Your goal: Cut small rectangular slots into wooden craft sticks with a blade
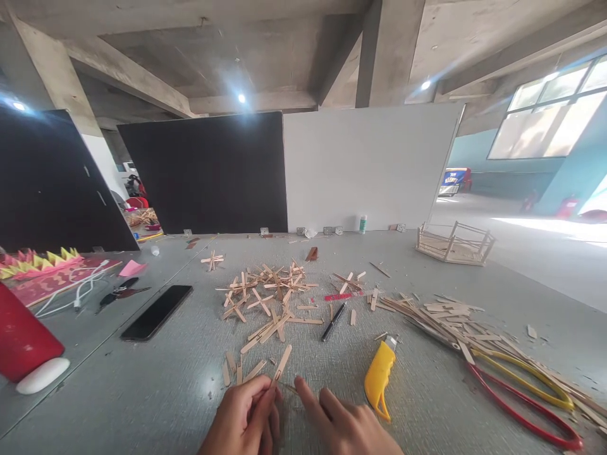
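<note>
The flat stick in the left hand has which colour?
The flat stick is light tan, head view.

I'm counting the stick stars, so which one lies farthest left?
The star just beyond the phone, off its far right corner. It lies by itself, left of the pile where most others overlap.

Wooden sticks (283, 363), pale tan; utility knife (378, 371), yellow; scissors (478, 373), 2 handle colours, red and yellow; pen (334, 322), black; phone (157, 312), black; tabletop (175, 385), grey with fine streaks.
</note>
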The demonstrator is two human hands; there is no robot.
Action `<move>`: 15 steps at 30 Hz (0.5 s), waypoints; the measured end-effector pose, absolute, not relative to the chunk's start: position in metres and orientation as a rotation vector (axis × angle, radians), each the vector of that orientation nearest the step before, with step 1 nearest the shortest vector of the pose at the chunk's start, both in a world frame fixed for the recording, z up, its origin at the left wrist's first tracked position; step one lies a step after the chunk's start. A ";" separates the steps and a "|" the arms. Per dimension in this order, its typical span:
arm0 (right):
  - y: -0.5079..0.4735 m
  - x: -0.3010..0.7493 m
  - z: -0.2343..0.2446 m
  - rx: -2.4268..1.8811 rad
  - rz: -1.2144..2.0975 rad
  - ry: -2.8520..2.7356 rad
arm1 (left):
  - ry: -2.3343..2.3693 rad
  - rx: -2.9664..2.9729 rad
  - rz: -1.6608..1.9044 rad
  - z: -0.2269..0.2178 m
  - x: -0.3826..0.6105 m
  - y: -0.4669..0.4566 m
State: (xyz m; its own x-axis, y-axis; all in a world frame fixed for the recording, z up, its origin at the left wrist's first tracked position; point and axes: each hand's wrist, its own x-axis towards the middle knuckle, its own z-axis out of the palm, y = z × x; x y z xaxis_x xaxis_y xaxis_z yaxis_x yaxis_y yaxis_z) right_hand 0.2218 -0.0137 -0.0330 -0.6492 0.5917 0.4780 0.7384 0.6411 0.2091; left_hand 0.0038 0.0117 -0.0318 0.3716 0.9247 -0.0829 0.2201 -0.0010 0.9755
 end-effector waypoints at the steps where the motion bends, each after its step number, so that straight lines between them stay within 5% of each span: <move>1: -0.013 0.221 -0.034 -1.055 -0.561 -2.499 | 1.085 1.506 0.780 -0.031 0.004 0.011; 11: -0.016 0.217 0.001 -1.338 -0.181 -2.579 | 1.123 1.600 0.734 -0.023 0.008 0.005; 15: -0.008 0.216 0.005 -1.196 -0.349 -2.634 | 1.114 1.441 0.866 -0.016 0.007 0.001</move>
State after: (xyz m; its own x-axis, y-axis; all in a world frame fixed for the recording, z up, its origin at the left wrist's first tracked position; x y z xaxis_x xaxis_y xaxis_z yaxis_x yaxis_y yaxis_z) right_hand 0.2156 -0.0081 0.0049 -0.6417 0.7054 0.3010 0.7594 0.6393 0.1209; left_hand 0.0073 0.0013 -0.0161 0.2992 0.9524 -0.0591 0.1780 0.0052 0.9840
